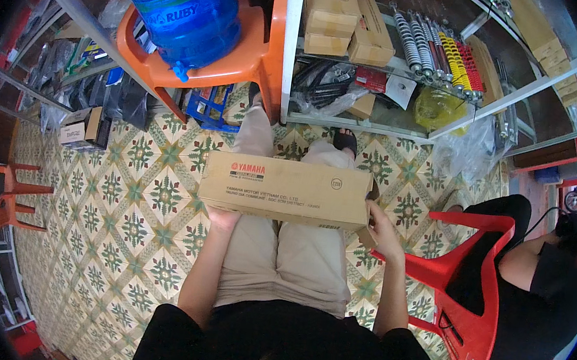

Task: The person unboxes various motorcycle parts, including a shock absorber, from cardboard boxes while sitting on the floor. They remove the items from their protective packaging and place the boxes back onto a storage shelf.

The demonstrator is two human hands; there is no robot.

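Note:
A long Yamaha cardboard box (287, 188) lies level across the front of my lap, with printed writing on its upper face. My left hand (223, 217) supports it from below at the left end, its fingers hidden under the cardboard. At the right end, my right hand (385, 235) grips beside the end flap (368, 237), which stands partly away from the box. What is inside the box cannot be seen.
Ahead, a glass display case (361, 127) holds cartons (330, 12) and coil-spring shock absorbers (429, 48). A blue water jug (189, 19) stands on an orange chair (253, 33). To the right, a person (531, 307) sits by a red chair (483, 323). A small carton (85, 129) rests on the tiled floor.

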